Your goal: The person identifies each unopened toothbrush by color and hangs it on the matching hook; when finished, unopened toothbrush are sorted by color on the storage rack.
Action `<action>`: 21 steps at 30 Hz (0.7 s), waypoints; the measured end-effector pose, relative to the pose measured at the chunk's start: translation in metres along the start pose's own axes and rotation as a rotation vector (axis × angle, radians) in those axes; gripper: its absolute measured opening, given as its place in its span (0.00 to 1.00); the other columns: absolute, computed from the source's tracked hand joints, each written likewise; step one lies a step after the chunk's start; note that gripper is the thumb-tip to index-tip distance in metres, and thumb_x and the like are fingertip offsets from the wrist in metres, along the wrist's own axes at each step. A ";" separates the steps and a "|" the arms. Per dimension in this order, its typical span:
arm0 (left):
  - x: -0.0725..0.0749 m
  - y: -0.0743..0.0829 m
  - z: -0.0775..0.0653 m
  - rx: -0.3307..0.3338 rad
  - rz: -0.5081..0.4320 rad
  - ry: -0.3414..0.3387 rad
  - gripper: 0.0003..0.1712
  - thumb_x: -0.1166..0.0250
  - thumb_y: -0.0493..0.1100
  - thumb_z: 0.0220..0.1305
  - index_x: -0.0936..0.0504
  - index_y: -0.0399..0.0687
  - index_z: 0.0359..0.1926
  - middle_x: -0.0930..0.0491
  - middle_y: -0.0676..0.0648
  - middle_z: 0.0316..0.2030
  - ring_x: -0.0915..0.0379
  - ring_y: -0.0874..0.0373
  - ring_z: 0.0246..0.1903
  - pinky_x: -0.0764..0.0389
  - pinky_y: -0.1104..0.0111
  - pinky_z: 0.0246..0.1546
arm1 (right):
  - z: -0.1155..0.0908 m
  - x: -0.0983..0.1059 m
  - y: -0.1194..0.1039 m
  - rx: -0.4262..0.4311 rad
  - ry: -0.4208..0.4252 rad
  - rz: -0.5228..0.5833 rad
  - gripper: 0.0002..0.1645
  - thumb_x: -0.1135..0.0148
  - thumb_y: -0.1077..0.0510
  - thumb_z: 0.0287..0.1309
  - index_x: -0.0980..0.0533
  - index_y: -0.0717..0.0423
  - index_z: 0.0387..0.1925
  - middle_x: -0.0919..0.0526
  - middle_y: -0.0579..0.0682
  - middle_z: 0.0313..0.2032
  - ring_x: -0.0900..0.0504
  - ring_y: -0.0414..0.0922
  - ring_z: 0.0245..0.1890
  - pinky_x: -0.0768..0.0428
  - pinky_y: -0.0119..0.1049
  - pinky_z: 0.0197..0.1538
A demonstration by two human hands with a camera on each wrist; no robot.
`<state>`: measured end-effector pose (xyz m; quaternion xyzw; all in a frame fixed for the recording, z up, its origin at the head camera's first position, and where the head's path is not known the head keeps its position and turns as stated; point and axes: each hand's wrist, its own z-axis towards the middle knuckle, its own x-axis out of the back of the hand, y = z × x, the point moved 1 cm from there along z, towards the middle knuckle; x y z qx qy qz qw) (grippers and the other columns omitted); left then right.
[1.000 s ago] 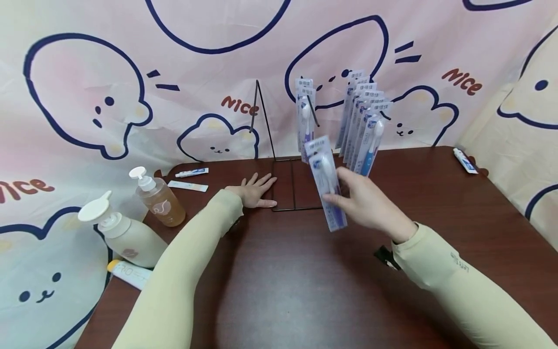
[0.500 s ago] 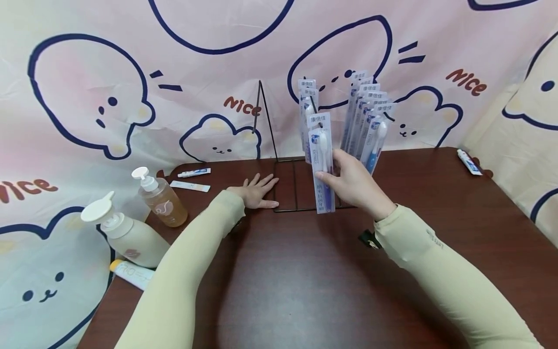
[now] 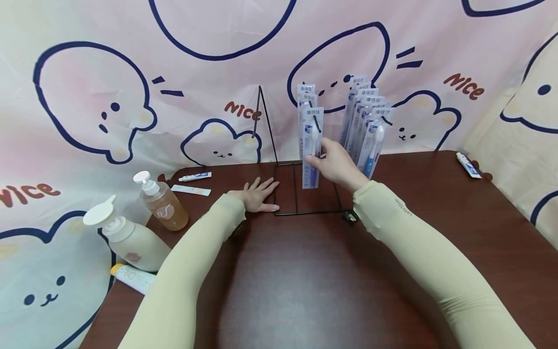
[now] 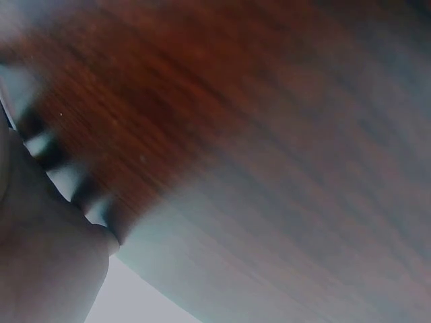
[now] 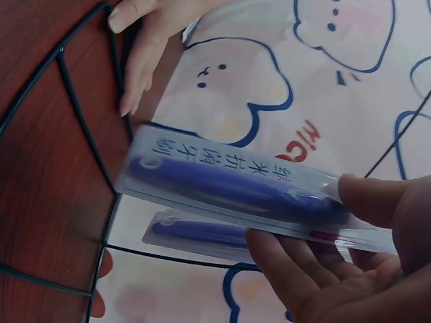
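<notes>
My right hand (image 3: 337, 165) pinches a packaged toothbrush (image 5: 229, 180) with a purple handle, thumb on the front and fingers behind. The pack hangs upright, and a short black hook shows at its top in the head view. Behind it, more toothbrush packs (image 3: 306, 89) line up on the same arm of a black wire rack (image 3: 296, 194). To the right, several packs (image 3: 372, 150) hang in another row. My left hand (image 3: 256, 196) lies flat on the table, fingers spread, at the left edge of the rack's base.
At the left stand an amber pump bottle (image 3: 169, 211) and a cream pump bottle (image 3: 137, 245), with a yellow-capped tube (image 3: 134, 278) beside them. A small toothpaste tube (image 3: 195, 177) and a flat packet (image 3: 191, 190) lie behind. Another toothpaste tube (image 3: 468, 165) lies far right.
My right hand has carried the toothbrush pack up and away from me, to the rack's middle arm, and the pack has turned from tilted to upright. My left hand has stayed put.
</notes>
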<state>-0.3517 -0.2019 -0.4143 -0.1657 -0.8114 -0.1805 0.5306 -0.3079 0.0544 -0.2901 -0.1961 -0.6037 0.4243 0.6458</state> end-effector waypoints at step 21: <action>-0.001 -0.004 0.007 -0.012 0.008 0.002 0.52 0.60 0.78 0.54 0.69 0.64 0.71 0.73 0.54 0.71 0.79 0.43 0.68 0.64 0.42 0.61 | -0.005 -0.002 0.024 -0.096 -0.057 0.005 0.41 0.40 0.42 0.56 0.47 0.53 0.64 0.27 0.54 0.50 0.26 0.49 0.48 0.29 0.47 0.49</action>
